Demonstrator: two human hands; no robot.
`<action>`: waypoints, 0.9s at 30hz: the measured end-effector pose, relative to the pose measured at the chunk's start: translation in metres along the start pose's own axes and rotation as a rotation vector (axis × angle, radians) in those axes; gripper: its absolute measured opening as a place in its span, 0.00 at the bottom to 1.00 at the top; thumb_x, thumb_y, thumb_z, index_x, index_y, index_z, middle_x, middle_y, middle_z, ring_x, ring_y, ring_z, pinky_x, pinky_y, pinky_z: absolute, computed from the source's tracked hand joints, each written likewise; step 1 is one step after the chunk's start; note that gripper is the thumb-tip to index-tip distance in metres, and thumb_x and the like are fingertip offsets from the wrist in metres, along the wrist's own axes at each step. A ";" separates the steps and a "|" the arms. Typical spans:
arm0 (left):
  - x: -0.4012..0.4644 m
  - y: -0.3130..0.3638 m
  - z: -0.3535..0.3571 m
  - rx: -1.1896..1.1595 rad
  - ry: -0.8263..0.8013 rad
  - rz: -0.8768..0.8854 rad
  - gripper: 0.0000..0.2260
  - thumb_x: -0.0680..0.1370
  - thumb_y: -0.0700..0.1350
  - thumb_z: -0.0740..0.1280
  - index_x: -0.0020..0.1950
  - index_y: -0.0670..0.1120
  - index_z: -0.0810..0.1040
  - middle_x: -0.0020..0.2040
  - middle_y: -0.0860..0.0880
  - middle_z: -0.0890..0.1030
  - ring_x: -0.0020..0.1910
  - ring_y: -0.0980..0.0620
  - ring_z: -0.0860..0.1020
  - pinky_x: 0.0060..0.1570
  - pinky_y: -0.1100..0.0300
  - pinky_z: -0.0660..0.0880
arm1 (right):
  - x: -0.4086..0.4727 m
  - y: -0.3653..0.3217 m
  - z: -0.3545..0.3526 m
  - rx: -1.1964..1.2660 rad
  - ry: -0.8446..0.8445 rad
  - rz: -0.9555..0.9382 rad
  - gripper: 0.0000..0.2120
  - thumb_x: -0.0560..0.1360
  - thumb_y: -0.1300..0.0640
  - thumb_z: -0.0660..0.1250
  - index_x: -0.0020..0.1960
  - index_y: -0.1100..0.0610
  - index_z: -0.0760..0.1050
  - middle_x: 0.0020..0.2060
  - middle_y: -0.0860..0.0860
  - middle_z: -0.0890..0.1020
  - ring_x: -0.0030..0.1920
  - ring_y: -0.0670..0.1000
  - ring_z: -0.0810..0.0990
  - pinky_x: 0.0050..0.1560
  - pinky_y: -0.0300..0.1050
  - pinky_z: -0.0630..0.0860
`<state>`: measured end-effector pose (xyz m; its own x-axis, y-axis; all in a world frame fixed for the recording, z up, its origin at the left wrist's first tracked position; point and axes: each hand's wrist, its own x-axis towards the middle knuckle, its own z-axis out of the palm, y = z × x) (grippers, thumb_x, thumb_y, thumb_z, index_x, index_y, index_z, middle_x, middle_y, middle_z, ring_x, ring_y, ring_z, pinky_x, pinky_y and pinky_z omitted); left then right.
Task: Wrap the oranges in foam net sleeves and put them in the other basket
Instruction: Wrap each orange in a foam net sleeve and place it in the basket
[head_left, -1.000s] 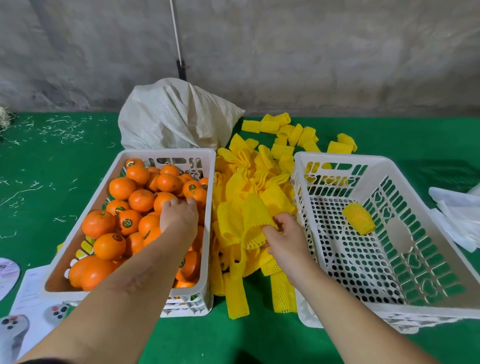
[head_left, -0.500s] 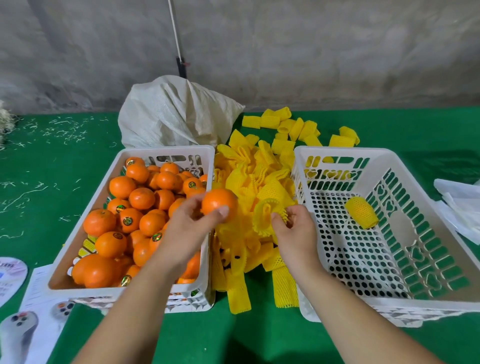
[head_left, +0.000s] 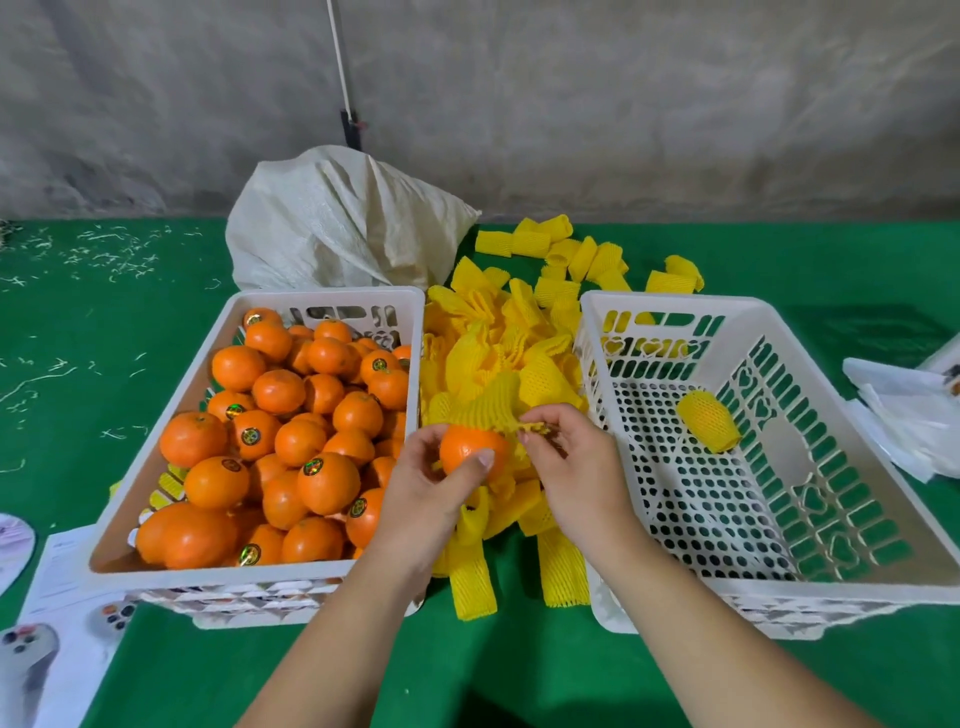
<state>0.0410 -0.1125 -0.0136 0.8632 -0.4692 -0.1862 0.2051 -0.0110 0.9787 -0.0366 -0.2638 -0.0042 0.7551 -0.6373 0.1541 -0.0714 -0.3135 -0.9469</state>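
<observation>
I counted two white baskets (head_left: 675, 306), one wrapped orange (head_left: 709, 421) at right, one bare orange (head_left: 470, 449) held at centre, and one white sack (head_left: 337, 234).

Green-covered table (head_left: 519, 670). Directly on it: white basket (head_left: 156, 447) left, white basket (head_left: 883, 519) right, pile of yellow foam net sleeves (head_left: 498, 332) between and behind them, white woven sack (head_left: 337, 228) at back, white plastic sheets (head_left: 904, 415) far right, printed papers (head_left: 57, 613) front-left, scattered pale shreds (head_left: 104, 254) back-left.
</observation>
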 end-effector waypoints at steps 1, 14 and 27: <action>0.003 0.000 -0.001 0.004 0.044 0.022 0.27 0.69 0.55 0.81 0.64 0.59 0.73 0.56 0.51 0.82 0.46 0.62 0.83 0.40 0.66 0.79 | -0.002 -0.001 0.000 0.015 0.007 -0.015 0.12 0.80 0.61 0.69 0.51 0.43 0.80 0.39 0.41 0.82 0.36 0.42 0.78 0.36 0.37 0.71; 0.010 0.008 0.009 -0.546 -0.111 -0.171 0.11 0.83 0.44 0.64 0.65 0.46 0.72 0.54 0.40 0.75 0.54 0.42 0.75 0.58 0.44 0.75 | -0.037 -0.019 0.030 -0.461 0.028 -0.525 0.11 0.82 0.55 0.62 0.59 0.58 0.80 0.52 0.51 0.81 0.52 0.56 0.80 0.53 0.49 0.76; 0.020 0.002 -0.017 0.098 -0.188 0.292 0.26 0.73 0.50 0.78 0.68 0.52 0.74 0.58 0.55 0.84 0.57 0.53 0.83 0.53 0.62 0.80 | -0.019 -0.037 0.015 -0.429 0.074 -0.530 0.14 0.82 0.58 0.58 0.59 0.60 0.80 0.54 0.52 0.77 0.55 0.55 0.77 0.56 0.46 0.74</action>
<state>0.0662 -0.1068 -0.0170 0.7771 -0.6192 0.1129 -0.0904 0.0676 0.9936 -0.0386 -0.2294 0.0239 0.7139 -0.3621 0.5993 0.0325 -0.8378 -0.5450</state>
